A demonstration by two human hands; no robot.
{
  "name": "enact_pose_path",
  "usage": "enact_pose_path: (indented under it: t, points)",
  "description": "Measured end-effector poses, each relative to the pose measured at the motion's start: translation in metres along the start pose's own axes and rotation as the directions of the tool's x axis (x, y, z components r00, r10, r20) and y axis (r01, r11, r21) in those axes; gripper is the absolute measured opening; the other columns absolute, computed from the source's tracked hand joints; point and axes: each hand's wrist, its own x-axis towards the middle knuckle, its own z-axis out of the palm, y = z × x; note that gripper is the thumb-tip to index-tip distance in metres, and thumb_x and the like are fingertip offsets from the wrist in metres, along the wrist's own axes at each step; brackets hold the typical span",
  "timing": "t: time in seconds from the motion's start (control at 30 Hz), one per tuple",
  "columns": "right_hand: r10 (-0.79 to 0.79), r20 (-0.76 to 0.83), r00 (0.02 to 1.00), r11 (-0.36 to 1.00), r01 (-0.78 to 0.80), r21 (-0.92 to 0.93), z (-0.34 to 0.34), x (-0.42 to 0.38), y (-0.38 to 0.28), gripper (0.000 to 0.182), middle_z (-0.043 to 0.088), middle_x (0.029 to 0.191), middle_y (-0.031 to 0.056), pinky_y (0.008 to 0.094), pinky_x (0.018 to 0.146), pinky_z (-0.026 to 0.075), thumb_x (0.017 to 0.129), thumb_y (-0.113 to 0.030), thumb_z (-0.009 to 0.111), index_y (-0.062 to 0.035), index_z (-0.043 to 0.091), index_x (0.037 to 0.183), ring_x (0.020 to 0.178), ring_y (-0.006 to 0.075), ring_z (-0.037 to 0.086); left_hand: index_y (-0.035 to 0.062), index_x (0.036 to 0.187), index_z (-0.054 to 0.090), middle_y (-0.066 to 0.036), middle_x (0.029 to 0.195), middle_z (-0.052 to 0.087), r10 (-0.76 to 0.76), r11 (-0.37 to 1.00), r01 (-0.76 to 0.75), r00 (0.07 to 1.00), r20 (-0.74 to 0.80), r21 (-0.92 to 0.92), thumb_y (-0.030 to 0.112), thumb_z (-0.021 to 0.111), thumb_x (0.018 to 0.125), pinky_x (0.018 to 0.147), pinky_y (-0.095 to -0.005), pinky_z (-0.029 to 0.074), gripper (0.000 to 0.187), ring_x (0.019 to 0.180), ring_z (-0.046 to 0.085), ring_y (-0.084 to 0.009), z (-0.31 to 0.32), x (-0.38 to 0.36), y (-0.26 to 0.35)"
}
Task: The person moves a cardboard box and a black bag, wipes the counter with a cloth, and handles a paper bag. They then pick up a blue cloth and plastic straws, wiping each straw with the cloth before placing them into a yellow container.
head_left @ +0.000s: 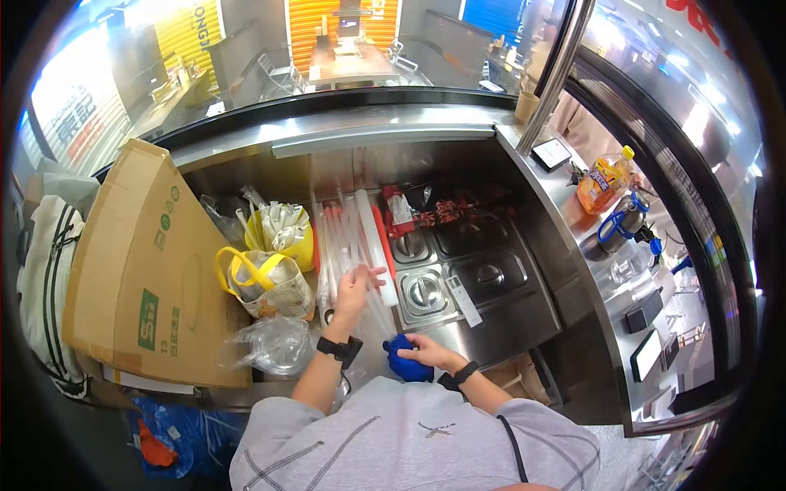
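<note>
Right hand (pixel 429 352): fingers clamped on blue cloth (pixel 409 369), close to the shirt (pixel 393 434)
Left hand (pixel 354 291): fingers apart over clear plastic (pixel 348 225) (can't tell from here if I'm touching it)
White roll (pixel 372 237): near those fingertips
Lids (pixel 426 292): steel, to my right

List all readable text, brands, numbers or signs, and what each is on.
"T3": cardboard box; Chinese characters below it too small to read surely.
"ONG": yellow shutter; the rest unclear.
Too blurred, small or cut off: box's green label, orange shutter, white shutter, blue panel, bottle, red packet, top-right red lettering.
</note>
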Motion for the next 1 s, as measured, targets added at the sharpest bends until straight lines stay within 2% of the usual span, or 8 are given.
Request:
enact_pose_path:
  t: [0.2,0.23,0.37,0.5,0.77,0.87,0.9,1.0]
  points:
    - [-0.089,-0.096,0.991,0.961,0.111,0.253,0.006,0.008,-0.052,0.031,0.063,0.107,0.0034,0.0258,0.084,0.051,0.094,-0.014,0.061,-0.0019,0.054,0.121,0.094,0.0094,0.06,0.0015,0.108,0.055,-0.014,0.109,0.068,-0.086,0.986,0.045,0.962,0.258,0.162,0.037,0.046,0.101,0.087,-0.0303,0.049,0.038,0.092,0.063,-0.0171,0.025,-0.011,-0.05]
    - [-0.14,-0.131,0.981,0.935,0.175,0.308,0.011,0.004,-0.07,0.031,0.062,0.108,0.0054,0.026,0.083,0.051,0.094,-0.014,0.06,0.0,0.052,0.121,0.094,0.0096,0.061,0.0013,0.11,0.056,-0.013,0.108,0.068,-0.126,0.983,0.093,0.969,0.214,0.161,0.038,0.046,0.101,0.086,-0.0307,0.049,0.04,0.094,0.062,-0.0159,0.035,-0.018,-0.046]
    - [-0.179,-0.158,0.971,0.942,0.215,0.259,0.012,0.008,-0.067,0.033,0.062,0.108,0.0034,0.0249,0.082,0.051,0.095,-0.013,0.058,-0.0019,0.051,0.125,0.091,0.0085,0.06,-0.0001,0.105,0.06,-0.012,0.108,0.069,-0.012,0.961,-0.053,0.972,0.234,0.271,0.04,0.043,0.101,0.087,-0.0313,0.048,0.043,0.094,0.062,-0.0154,0.029,-0.011,-0.035]
    - [-0.085,-0.068,0.994,0.982,0.095,0.16,-0.003,0.014,-0.027,0.038,0.062,0.111,0.0036,0.0243,0.079,0.051,0.094,-0.018,0.061,-0.0047,0.051,0.129,0.091,0.0085,0.06,-0.004,0.105,0.061,-0.012,0.098,0.07,0.065,0.984,-0.085,0.989,0.129,0.158,0.033,0.044,0.102,0.08,-0.0293,0.05,0.041,0.082,0.064,-0.0156,0.019,-0.003,-0.038]
    - [-0.032,-0.112,0.993,0.999,0.03,-0.015,-0.02,0.021,0.03,0.037,0.063,0.111,0.0035,0.0271,0.086,0.049,0.093,-0.017,0.062,-0.0055,0.053,0.127,0.098,0.0112,0.059,-0.0023,0.106,0.06,-0.013,0.102,0.07,0.056,0.971,-0.047,0.998,-0.031,0.233,0.034,0.043,0.103,0.082,-0.03,0.049,0.04,0.086,0.063,-0.0149,0.011,-0.004,-0.044]
    - [-0.101,-0.158,0.982,0.995,0.103,0.005,-0.02,0.035,0.035,0.04,0.061,0.113,0.0054,0.0271,0.086,0.049,0.093,-0.016,0.062,-0.0025,0.051,0.129,0.1,0.012,0.058,-0.0055,0.104,0.06,-0.012,0.099,0.07,0.087,0.913,-0.112,0.993,0.082,0.392,0.031,0.043,0.102,0.08,-0.0298,0.049,0.04,0.087,0.064,-0.0159,0.003,0.004,-0.066]
    - [-0.107,-0.156,0.982,0.991,0.118,0.059,-0.012,0.026,0.007,0.044,0.06,0.116,0.0076,0.0272,0.088,0.048,0.093,-0.017,0.062,-0.0001,0.049,0.131,0.103,0.0131,0.057,-0.0029,0.106,0.061,-0.01,0.102,0.07,0.076,0.937,-0.132,0.981,0.178,0.324,0.032,0.046,0.101,0.085,-0.03,0.048,0.038,0.091,0.063,-0.0143,-0.005,0.012,-0.09]
    - [-0.168,-0.215,0.962,0.964,0.206,0.17,-0.01,0.031,-0.015,0.047,0.058,0.12,0.009,0.0268,0.089,0.047,0.093,-0.015,0.061,0.0008,0.045,0.135,0.106,0.0132,0.056,-0.0021,0.113,0.061,-0.009,0.103,0.069,-0.059,0.841,-0.11,0.955,0.292,0.53,0.032,0.049,0.1,0.088,-0.0299,0.046,0.039,0.095,0.062,-0.0152,0.013,-0.01,-0.1]
